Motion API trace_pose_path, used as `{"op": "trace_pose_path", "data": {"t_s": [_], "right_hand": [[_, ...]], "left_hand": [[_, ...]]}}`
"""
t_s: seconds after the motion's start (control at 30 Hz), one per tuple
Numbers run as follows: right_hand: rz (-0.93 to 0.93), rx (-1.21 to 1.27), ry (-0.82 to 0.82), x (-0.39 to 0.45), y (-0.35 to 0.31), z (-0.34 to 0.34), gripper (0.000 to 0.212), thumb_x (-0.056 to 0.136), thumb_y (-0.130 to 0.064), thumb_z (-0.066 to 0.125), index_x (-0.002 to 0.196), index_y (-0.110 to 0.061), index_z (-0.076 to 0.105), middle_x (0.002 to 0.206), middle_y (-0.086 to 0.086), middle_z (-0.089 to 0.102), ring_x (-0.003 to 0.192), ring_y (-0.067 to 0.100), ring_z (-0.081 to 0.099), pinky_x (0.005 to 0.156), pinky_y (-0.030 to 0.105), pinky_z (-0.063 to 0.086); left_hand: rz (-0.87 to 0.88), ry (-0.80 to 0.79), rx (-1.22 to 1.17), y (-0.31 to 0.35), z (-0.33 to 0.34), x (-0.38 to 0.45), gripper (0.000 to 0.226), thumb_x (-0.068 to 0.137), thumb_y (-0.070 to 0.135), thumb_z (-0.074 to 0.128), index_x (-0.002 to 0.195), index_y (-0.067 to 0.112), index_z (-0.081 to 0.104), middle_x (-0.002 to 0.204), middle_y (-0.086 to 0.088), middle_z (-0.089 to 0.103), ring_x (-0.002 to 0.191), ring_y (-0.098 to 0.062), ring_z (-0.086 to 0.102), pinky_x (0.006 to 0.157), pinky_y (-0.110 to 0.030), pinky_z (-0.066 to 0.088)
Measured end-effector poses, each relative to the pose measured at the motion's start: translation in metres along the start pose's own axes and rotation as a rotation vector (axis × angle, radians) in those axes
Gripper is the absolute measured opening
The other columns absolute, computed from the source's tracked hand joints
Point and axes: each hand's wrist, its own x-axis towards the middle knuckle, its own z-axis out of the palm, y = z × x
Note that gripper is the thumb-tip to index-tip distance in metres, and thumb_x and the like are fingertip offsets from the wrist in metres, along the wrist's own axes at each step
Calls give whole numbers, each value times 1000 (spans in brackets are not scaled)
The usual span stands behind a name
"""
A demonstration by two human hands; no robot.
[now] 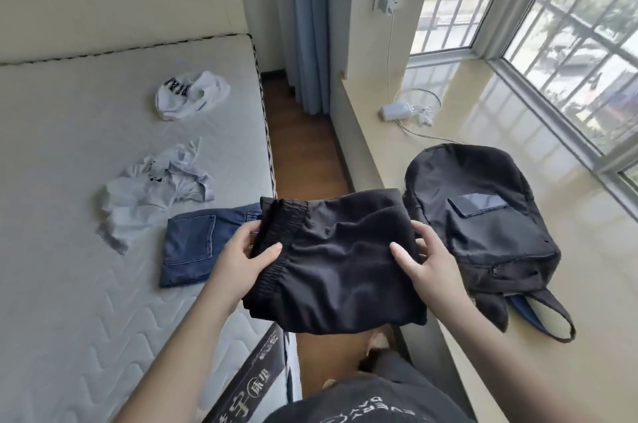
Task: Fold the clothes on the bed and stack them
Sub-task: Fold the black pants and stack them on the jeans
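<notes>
Grip, left hand (243, 251): thumb on top and fingers curled under the waistband edge of the folded black shorts (336, 267), pinching the layers together.
Grip, right hand (426, 258): thumb laid on the top face, fingers wrapped round the opposite edge of the same garment.
Black shorts, position: held in the air between both hands, over the right edge of the mattress (69, 267) and the strip of floor beside it.
Black shorts, look: folded into a thick, roughly rectangular bundle; matte black woven cloth with soft creases; gathered, ribbed elastic waistband along the left side, several layers visible at that edge.
Folded jeans (191, 246): dark blue denim, flat square fold, back pocket with pale stitching facing up; lying on the mattress just left of the left hand.
White shirt (152, 193): thin, crumpled, unfolded, small black print; beyond the jeans, near them.
White garment with black lettering (191, 96): bunched into a loose heap, farther up the mattress, well apart from the rest.
Mattress surface: pale grey, quilted in wavy stitch lines, dark patterned border band.
Black backpack (483, 232): limp nylon, lying flat on the glossy cream windowsill (518, 370), a dark phone (478, 205) resting on it.
White charger and cable (397, 111): on the sill, farther back.
</notes>
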Motion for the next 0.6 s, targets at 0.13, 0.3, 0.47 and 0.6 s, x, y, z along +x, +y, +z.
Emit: {"op": "trace_pose_path", "data": {"t_s": [0.13, 0.3, 0.47, 0.6], "right_hand": [[-14, 21, -90, 61, -5, 15, 39, 86, -34, 71, 120, -40, 55, 92, -19, 67, 82, -12, 62, 61, 1, 43], [-16, 71, -238, 138, -12, 32, 38, 86, -38, 70, 119, -45, 54, 89, -18, 69, 81, -6, 65, 59, 6, 48], [-9, 71, -427, 195, -19, 58, 37, 87, -36, 69, 119, -44, 52, 93, -12, 69, 79, -2, 66, 62, 13, 52], [-2, 63, -548, 218, -27, 94, 36, 88, -36, 68, 115, -49, 48, 93, -15, 66, 78, -8, 63, 57, 7, 48]], "left_hand": [[-19, 56, -26, 1, -1, 42, 40, 84, 14, 75, 111, 40, 60, 113, 17, 69, 108, -3, 64, 95, -26, 45], [-88, 166, -84, 3, -1, 83, 39, 86, 12, 73, 111, 40, 60, 115, 17, 69, 111, -1, 62, 93, -22, 45], [-173, 292, -133, 0, -12, 103, 41, 87, 8, 71, 114, 36, 58, 116, 17, 68, 111, 0, 62, 89, -17, 46], [-208, 377, -158, -12, -32, 106, 41, 87, 7, 70, 117, 33, 58, 119, 16, 67, 115, -3, 60, 95, -22, 44]]}}
